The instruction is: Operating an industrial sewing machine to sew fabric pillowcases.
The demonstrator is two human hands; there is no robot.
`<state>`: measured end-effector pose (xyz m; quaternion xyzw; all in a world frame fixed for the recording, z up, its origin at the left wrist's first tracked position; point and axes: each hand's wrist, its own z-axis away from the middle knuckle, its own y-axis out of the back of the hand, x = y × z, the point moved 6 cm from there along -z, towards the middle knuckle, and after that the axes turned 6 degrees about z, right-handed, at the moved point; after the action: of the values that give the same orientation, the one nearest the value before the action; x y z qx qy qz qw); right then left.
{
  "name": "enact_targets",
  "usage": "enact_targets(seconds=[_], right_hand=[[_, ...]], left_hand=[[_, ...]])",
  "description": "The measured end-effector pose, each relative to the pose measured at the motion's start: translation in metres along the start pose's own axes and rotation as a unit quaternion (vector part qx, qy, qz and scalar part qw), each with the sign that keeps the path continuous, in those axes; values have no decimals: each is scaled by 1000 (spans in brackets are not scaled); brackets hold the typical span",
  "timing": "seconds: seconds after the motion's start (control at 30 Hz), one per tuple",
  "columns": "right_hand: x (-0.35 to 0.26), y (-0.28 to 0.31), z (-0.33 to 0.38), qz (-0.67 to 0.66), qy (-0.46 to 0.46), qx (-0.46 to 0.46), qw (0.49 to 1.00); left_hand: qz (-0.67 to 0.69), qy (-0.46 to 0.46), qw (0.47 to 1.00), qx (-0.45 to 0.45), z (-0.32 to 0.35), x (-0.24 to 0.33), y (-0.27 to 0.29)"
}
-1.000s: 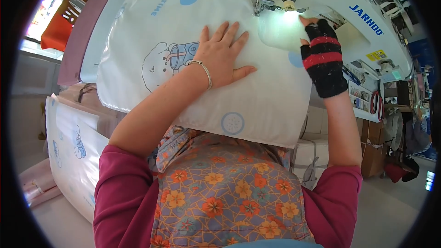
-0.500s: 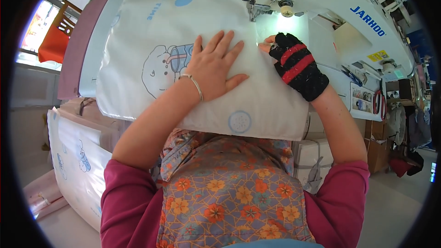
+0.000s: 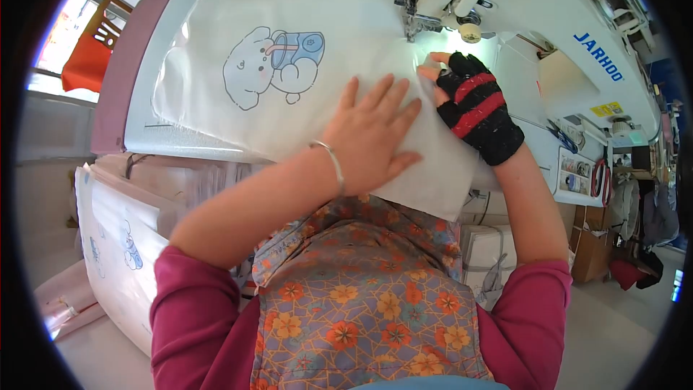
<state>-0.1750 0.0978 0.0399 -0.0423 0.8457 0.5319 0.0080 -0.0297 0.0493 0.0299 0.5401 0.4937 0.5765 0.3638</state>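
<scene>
A white sheet [image 3: 289,126], glossy and printed with a blue cartoon puppy and a cup, lies across the sewing machine's table. Flat on its near part rests my left hand [image 3: 372,133], fingers spread, a bracelet at the wrist. My right hand [image 3: 476,105] wears a black fingerless glove with red stripes. Its bare fingertips are closed on the sheet's right edge, just nearer than the needle and presser foot [image 3: 411,27] of the white sewing machine [image 3: 563,22]. The machine's lamp lights the spot by these fingertips.
Blue-handled snips [image 3: 561,137] and red-handled scissors [image 3: 600,175] are at the table's right side, near a small tray of bobbins [image 3: 575,172]. More printed white sheets [image 3: 119,238] hang over a stack at lower left. An orange-covered chair [image 3: 90,65] stands at far left.
The sheet has turned and shifted on the table, its puppy print moving farther away. My left hand has slid right and nearer; my right hand has stayed by the presser foot, moving slightly right.
</scene>
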Motion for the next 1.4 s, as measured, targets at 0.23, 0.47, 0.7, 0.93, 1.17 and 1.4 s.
enact_targets(seconds=[0.23, 0.47, 0.7, 0.93, 1.17, 1.4], right_hand=[[11, 10, 8, -21, -20, 41, 999], [13, 11, 7, -13, -31, 34, 999], [17, 4, 17, 64, -16, 30, 997], [1, 4, 6, 51, -29, -2, 998], [-24, -4, 11, 4, -47, -46, 998], [-45, -5, 3, 40, -25, -43, 998]], left_hand=[[-11, -93, 996, -4, 15, -33, 20], [-55, -141, 986, 69, 45, 45, -16], [34, -190, 976, 100, 62, 10, 3], [31, -167, 979, 115, 74, 12, 15], [-29, -114, 986, 118, 84, -74, 45], [-71, -88, 981, 155, 63, -123, 56]])
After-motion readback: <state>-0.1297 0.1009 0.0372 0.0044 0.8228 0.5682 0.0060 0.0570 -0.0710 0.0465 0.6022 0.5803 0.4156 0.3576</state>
